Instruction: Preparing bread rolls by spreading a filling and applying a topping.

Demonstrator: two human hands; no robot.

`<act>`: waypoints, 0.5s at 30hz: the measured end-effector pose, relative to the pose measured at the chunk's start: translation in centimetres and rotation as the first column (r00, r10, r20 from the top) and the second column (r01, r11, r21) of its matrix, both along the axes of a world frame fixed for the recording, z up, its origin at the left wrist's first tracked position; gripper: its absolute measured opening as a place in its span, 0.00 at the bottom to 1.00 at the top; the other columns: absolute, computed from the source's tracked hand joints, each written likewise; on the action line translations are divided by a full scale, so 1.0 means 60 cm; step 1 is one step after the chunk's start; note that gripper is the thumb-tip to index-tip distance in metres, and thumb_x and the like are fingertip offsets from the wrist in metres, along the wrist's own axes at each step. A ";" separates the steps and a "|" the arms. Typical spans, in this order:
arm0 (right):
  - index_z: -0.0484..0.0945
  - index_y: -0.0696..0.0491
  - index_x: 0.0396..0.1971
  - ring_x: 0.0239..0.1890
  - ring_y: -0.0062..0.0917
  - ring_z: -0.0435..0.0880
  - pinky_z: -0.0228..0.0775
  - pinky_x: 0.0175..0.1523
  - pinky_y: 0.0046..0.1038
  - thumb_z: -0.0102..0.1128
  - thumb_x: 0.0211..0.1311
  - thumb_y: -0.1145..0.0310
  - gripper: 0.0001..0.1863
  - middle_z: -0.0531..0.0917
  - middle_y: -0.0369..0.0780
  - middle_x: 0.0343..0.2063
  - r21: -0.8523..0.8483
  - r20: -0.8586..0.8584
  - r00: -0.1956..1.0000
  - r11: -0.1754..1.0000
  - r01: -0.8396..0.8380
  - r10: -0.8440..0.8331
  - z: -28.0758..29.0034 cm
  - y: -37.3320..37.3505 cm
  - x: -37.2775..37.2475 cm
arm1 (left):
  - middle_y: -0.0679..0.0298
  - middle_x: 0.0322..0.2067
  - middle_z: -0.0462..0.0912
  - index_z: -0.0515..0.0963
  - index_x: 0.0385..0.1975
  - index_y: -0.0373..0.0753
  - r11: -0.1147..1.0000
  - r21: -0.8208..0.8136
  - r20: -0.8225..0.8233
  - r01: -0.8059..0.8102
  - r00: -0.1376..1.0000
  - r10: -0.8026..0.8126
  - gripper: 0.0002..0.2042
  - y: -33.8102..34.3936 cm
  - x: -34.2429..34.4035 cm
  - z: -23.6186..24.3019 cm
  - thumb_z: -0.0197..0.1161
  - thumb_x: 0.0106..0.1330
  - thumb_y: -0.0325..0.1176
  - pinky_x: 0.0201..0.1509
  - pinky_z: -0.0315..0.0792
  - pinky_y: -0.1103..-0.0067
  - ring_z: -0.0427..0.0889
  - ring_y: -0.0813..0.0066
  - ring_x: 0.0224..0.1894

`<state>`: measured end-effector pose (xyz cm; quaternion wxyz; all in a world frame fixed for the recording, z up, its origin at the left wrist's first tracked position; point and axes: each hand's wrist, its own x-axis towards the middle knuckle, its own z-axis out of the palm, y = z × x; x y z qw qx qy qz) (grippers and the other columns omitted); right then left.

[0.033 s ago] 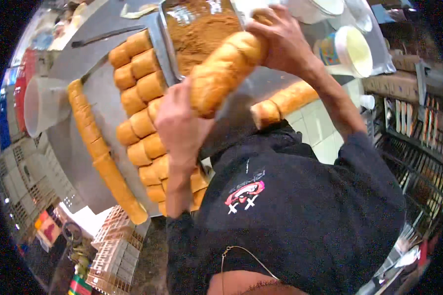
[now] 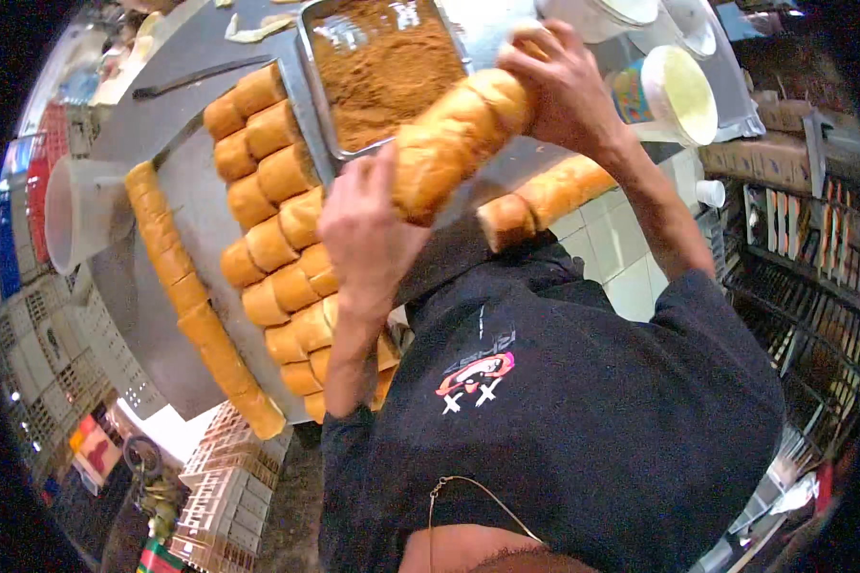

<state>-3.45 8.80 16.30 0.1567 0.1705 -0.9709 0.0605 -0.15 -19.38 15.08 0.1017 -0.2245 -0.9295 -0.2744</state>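
A golden loaf of joined bread rolls [image 2: 461, 138] is held up at a slant between my hands. My left hand [image 2: 375, 224] is closed round its lower left end. At the upper right end, my right hand [image 2: 569, 81] grips it, fingers curled over the top. Just behind the loaf lies a metal tray of brown crumbly powder [image 2: 373, 72]. Another row of joined rolls [image 2: 549, 201] rests on the table to the right, near my body. To the left, several rows of rolls [image 2: 272, 244] sit close together on a metal sheet, partly hidden by my left arm.
A long thin row of bread [image 2: 196, 306] lies along the sheet's left side. Beyond the rolls is a dark flat tool [image 2: 201, 76]. An open white bucket [image 2: 683, 95] stands at the right, and a clear tub [image 2: 86, 212] at the left. Racks [image 2: 812, 258] stand at far right.
Both hands have shifted slightly to the right with the loaf. My grip on it looks the same.
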 end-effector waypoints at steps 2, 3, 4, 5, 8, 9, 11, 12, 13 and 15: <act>0.79 0.42 0.42 0.58 0.45 0.69 0.74 0.49 0.51 0.76 0.36 0.59 0.26 0.75 0.37 0.48 -0.011 -0.012 0.996 0.996 0.086 -0.086 -0.020 0.086 0.054 | 0.60 0.40 0.79 0.78 0.53 0.44 0.998 0.017 0.026 0.059 0.998 -0.059 0.32 0.082 0.003 -0.032 0.76 0.44 0.44 0.43 0.75 0.67 0.80 0.59 0.40; 0.80 0.42 0.42 0.58 0.45 0.69 0.74 0.49 0.51 0.76 0.35 0.60 0.27 0.75 0.37 0.48 -0.010 0.028 0.987 0.988 0.156 -0.155 -0.035 0.119 0.075 | 0.60 0.41 0.79 0.77 0.54 0.45 0.991 -0.055 0.052 0.124 0.991 -0.121 0.33 0.116 0.003 -0.057 0.76 0.44 0.44 0.43 0.75 0.67 0.80 0.59 0.41; 0.80 0.42 0.42 0.58 0.45 0.69 0.74 0.49 0.51 0.76 0.35 0.60 0.27 0.74 0.37 0.48 -0.015 0.068 0.972 0.974 0.225 -0.224 -0.062 0.145 0.094 | 0.60 0.41 0.78 0.76 0.55 0.45 0.973 -0.133 0.081 0.190 0.980 -0.181 0.34 0.141 0.002 -0.085 0.77 0.44 0.44 0.44 0.75 0.66 0.80 0.59 0.42; 0.80 0.42 0.43 0.58 0.45 0.69 0.74 0.49 0.52 0.76 0.35 0.61 0.27 0.74 0.37 0.49 -0.083 0.068 0.967 0.964 0.252 -0.247 -0.099 0.178 0.107 | 0.60 0.41 0.78 0.76 0.55 0.45 0.970 -0.138 0.069 0.198 0.979 -0.190 0.34 0.170 0.001 -0.112 0.77 0.44 0.44 0.44 0.75 0.66 0.80 0.59 0.42; 0.80 0.43 0.49 0.61 0.48 0.69 0.69 0.59 0.56 0.78 0.33 0.56 0.34 0.74 0.44 0.54 -0.106 0.249 0.926 0.943 0.316 -0.282 -0.206 0.252 0.132 | 0.57 0.48 0.76 0.68 0.64 0.45 0.920 -0.169 0.274 0.353 0.914 -0.301 0.41 0.235 -0.003 -0.192 0.76 0.47 0.47 0.49 0.73 0.64 0.77 0.56 0.50; 0.80 0.45 0.51 0.61 0.48 0.69 0.66 0.63 0.53 0.79 0.33 0.53 0.37 0.75 0.45 0.53 -0.096 0.271 0.925 0.948 0.302 -0.267 -0.236 0.265 0.147 | 0.55 0.49 0.75 0.66 0.65 0.43 0.906 -0.183 0.318 0.382 0.895 -0.313 0.42 0.242 0.003 -0.211 0.76 0.48 0.48 0.51 0.72 0.63 0.76 0.54 0.50; 0.78 0.48 0.54 0.62 0.51 0.68 0.61 0.70 0.49 0.78 0.36 0.46 0.41 0.75 0.48 0.55 -0.094 0.390 0.883 0.942 0.321 -0.262 -0.238 0.284 0.155 | 0.53 0.54 0.74 0.63 0.68 0.41 0.880 -0.219 0.422 0.422 0.854 -0.305 0.45 0.261 -0.003 -0.225 0.74 0.49 0.52 0.56 0.70 0.61 0.75 0.51 0.53; 0.77 0.48 0.56 0.62 0.52 0.68 0.62 0.70 0.48 0.77 0.41 0.45 0.40 0.75 0.49 0.56 -0.110 0.424 0.876 0.947 0.302 -0.230 -0.235 0.296 0.156 | 0.52 0.55 0.74 0.64 0.68 0.41 0.879 -0.213 0.434 0.427 0.847 -0.306 0.44 0.270 -0.004 -0.215 0.73 0.52 0.52 0.58 0.70 0.60 0.74 0.50 0.56; 0.77 0.49 0.56 0.63 0.51 0.68 0.63 0.69 0.47 0.75 0.44 0.45 0.39 0.74 0.49 0.57 -0.188 0.467 0.858 0.924 0.333 -0.214 -0.216 0.292 0.160 | 0.51 0.56 0.74 0.64 0.68 0.40 0.891 -0.212 0.474 0.403 0.839 -0.267 0.43 0.274 -0.001 -0.208 0.73 0.53 0.52 0.59 0.69 0.60 0.74 0.50 0.57; 0.77 0.50 0.55 0.65 0.45 0.68 0.66 0.66 0.49 0.74 0.47 0.47 0.36 0.74 0.47 0.58 -0.143 0.515 0.824 0.924 0.355 -0.236 -0.178 0.283 0.174 | 0.50 0.57 0.75 0.65 0.67 0.38 0.910 -0.219 0.518 0.353 0.832 -0.198 0.42 0.284 0.004 -0.187 0.72 0.54 0.52 0.62 0.67 0.60 0.73 0.49 0.60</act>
